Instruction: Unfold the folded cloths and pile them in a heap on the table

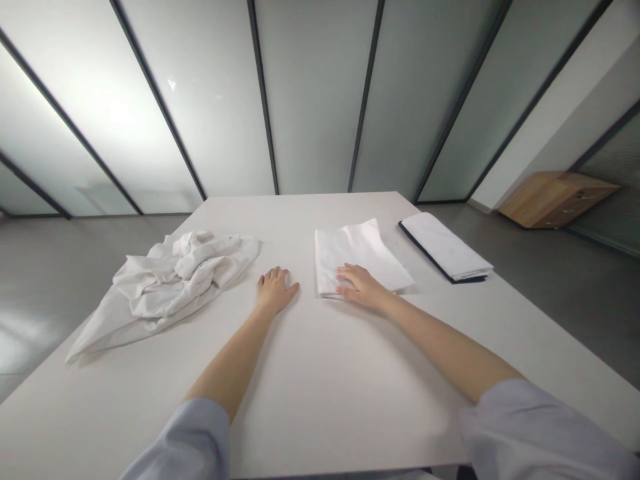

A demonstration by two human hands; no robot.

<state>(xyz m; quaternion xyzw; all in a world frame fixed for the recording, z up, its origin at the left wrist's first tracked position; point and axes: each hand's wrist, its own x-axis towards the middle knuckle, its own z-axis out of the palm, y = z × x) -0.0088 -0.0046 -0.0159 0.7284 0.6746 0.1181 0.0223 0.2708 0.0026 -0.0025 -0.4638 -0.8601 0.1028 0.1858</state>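
My right hand point(364, 287) lies with fingers stretched over the near part of a folded white cloth point(353, 247), which is flat on the table with one far corner slightly raised. Left of that cloth, my left hand point(275, 290) rests palm down on the bare tabletop, fingers apart and holding nothing. A crumpled heap of white fabric point(185, 273) spreads out to the left of my left hand, its long end trailing toward the table's left edge.
A folded white cloth point(445, 243) on top of a dark folded piece point(425, 253) lies near the right edge of the white table point(310, 400). Frosted glass panels point(315, 100) stand behind. A wooden cabinet point(550, 197) is on the floor at right.
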